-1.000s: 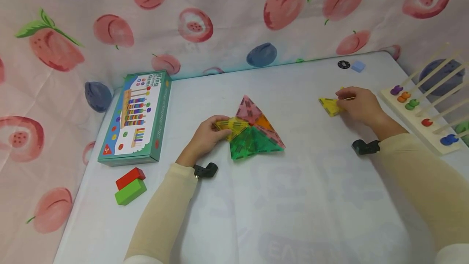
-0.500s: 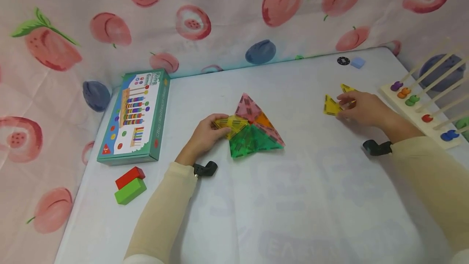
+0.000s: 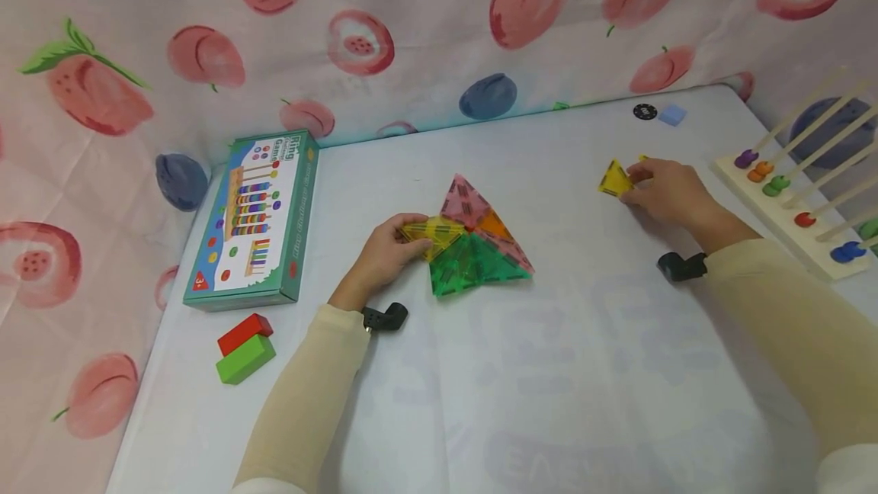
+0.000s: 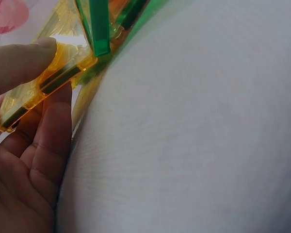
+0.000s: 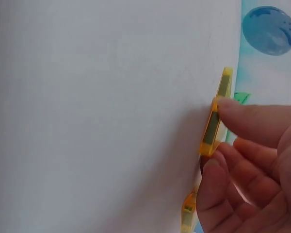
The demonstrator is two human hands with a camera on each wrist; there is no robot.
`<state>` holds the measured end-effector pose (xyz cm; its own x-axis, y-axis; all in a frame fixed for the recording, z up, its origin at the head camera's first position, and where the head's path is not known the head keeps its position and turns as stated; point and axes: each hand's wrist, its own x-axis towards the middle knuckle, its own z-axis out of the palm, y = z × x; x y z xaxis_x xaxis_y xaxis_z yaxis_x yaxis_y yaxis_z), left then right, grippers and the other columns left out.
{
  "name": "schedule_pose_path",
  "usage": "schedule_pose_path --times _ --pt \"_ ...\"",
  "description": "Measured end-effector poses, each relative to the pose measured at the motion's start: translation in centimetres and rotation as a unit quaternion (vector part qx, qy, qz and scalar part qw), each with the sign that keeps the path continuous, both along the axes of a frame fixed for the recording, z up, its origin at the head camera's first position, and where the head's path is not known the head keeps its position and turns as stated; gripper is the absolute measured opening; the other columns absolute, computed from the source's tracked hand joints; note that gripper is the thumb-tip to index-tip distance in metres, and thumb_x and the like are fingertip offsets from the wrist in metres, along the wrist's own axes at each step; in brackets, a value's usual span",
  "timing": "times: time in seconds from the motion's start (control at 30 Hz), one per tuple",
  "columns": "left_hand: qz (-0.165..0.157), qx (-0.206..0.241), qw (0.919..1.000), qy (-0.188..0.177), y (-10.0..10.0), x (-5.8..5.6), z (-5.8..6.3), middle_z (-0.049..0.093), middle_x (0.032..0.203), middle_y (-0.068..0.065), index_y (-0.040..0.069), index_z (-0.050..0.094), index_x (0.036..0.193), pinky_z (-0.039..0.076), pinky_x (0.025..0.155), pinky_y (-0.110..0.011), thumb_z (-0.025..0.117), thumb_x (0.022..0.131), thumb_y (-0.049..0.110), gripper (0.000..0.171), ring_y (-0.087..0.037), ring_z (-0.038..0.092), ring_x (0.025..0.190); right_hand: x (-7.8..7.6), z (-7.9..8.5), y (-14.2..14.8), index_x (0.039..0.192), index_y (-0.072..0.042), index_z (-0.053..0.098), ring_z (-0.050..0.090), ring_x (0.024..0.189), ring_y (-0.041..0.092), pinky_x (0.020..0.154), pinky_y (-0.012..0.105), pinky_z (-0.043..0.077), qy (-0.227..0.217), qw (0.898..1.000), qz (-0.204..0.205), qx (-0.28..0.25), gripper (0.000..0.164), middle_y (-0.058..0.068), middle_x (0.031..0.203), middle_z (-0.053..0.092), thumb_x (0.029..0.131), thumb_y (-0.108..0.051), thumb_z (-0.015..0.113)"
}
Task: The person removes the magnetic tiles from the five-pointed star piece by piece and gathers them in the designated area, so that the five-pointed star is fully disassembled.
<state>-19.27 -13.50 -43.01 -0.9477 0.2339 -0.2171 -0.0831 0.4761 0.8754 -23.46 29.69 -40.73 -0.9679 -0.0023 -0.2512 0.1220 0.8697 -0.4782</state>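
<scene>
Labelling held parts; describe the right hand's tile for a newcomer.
Find the wooden peg rack, far right. Left of it, the right hand holds a yellow triangular tile. A second yellow piece barely shows behind the hand; this one juts out plainly.

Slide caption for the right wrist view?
Right-hand fingers pinch a yellow tile, seen edge-on; another yellow piece shows lower down.

The person's left arm (image 3: pixel 305 391) in a plain beige fabric sleeve slants forward and inward to a bare left wrist (image 3: pixel 348 292), where the left hand (image 3: pixel 386 256) pinches, its thumb (image 4: pixel 24 60) extended above curled fingers (image 4: pixel 51 136). The right arm (image 3: pixel 782 334), in a matching sleeve, angles forward and leftward, and its right hand (image 3: pixel 667 190) reaches farther forward than the left, pinching with an outstretched thumb (image 5: pixel 257 121) opposite bent fingers (image 5: pixel 216 184).
</scene>
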Motion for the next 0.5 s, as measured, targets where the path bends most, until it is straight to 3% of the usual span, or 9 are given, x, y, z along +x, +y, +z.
schedule_pose_path --times 0.33,0.5 --pt "-0.003 0.001 1.0000 0.005 -0.09 -0.15 -0.12 0.051 0.114 0.000 0.024 0.053 0.119 0.045 0.078 -0.030 0.066 0.079 0.037 0.044 -0.017 0.051 0.093 -0.37 0.52 -0.11 0.127 0.003 0.041 0.039 0.106 0.038 0.091 0.052 0.028 0.008 0.999 -0.038 0.019 0.054 0.023 0.117 0.049 0.086 -0.029 0.059" --pt "0.000 -0.002 1.0000 0.001 -0.16 -0.06 -0.20 0.051 0.112 0.001 0.026 0.054 0.117 0.044 0.077 -0.030 0.066 0.079 0.039 0.043 -0.017 0.051 0.092 -0.10 0.97 -0.28 0.132 0.002 0.037 0.037 0.106 0.040 0.090 0.053 0.029 0.005 0.999 -0.038 0.013 0.061 0.023 0.121 0.045 0.086 -0.032 0.059"
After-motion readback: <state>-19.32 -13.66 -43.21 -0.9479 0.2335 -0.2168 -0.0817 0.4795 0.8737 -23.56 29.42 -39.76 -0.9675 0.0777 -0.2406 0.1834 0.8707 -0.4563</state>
